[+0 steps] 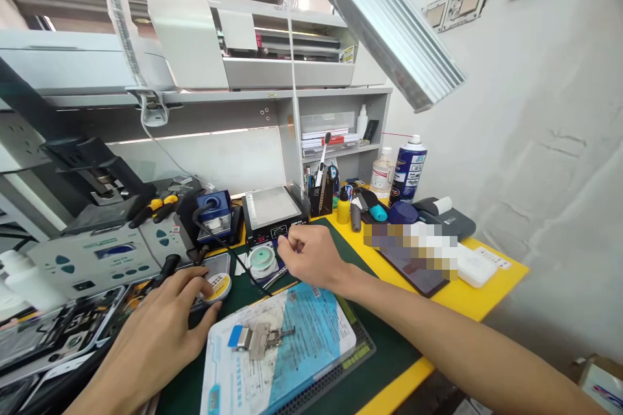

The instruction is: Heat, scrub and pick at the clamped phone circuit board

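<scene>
My left hand point(168, 321) is at the left, its fingers bent and its thumb and fingertips around the near left edge of a small round tin point(220, 286) with a yellow and white lid. Curled closed, my right hand point(314, 256) is in front of a small hot plate point(272, 207), close to its control panel. I cannot make out what its fingers hold, if anything. Below both hands lies a blue and white pad point(311, 347), bearing a small metal circuit part point(265, 339) with a blue tab. A solder spool point(261, 259) and tweezers point(275, 277) lie between the hands.
A rework station point(111, 253) and a tray of phone parts point(63, 331) stand at the left. A pen holder point(321, 198), yellow bottle point(343, 207), spray can point(407, 172) and dark tablet-like slab point(413, 272) are at the right. A lamp point(389, 26) hangs overhead.
</scene>
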### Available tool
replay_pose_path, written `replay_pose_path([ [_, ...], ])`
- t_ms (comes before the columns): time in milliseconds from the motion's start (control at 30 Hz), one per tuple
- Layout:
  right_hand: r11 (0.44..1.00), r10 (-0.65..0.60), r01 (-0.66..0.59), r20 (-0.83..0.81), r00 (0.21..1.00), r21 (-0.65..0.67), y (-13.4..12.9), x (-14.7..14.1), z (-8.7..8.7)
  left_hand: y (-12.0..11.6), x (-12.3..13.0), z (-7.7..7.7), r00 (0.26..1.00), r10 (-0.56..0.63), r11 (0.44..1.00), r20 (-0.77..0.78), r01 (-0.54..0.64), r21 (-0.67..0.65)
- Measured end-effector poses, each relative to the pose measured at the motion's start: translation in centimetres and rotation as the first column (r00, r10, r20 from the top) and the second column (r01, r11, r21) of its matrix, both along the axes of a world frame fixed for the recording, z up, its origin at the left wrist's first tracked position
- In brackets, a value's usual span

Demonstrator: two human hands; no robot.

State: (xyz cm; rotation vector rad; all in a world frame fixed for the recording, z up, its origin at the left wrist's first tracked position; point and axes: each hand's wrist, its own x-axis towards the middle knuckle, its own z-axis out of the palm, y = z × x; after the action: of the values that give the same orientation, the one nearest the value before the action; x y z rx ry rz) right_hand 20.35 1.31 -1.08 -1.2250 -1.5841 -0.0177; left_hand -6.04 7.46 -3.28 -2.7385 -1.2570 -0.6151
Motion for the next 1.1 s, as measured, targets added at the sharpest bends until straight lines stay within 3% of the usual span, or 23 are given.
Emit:
replay_pose_path([
  [300,0.995,0.097,-0.098,-0.036,0.995,-0.031,-0.6,-0.6,-0.2,1.1,-1.2,-0.5,0.995,-0.066,0.995,0.071,0.061,0.073],
  [500,0.991,0.119,-0.124,-0.104,0.987,-0.046,-0.6,-0.4,0.3,0.0,-0.6,1.3,0.975,-0.093,0.986,0.202,0.062,0.156],
  [700,0.993,0.063,-0.086,-0.24,0.969,-0.084,-0.3,0.8,1.7,-3.0,-0.5,2.7,0.968,0.011,0.99,0.251,-0.046,0.137],
  [933,0.996,-0.007,-0.021,-0.32,0.947,-0.085,0.4,1.7,1.9,-8.4,-0.8,1.4,0.937,0.07,0.997,0.341,-0.071,-0.012],
  [1100,0.996,-0.031,0.002,-0.313,0.949,-0.092,0.9,2.1,1.4,-10.4,-0.9,0.9,0.94,0.042,0.998,0.339,-0.024,-0.058],
])
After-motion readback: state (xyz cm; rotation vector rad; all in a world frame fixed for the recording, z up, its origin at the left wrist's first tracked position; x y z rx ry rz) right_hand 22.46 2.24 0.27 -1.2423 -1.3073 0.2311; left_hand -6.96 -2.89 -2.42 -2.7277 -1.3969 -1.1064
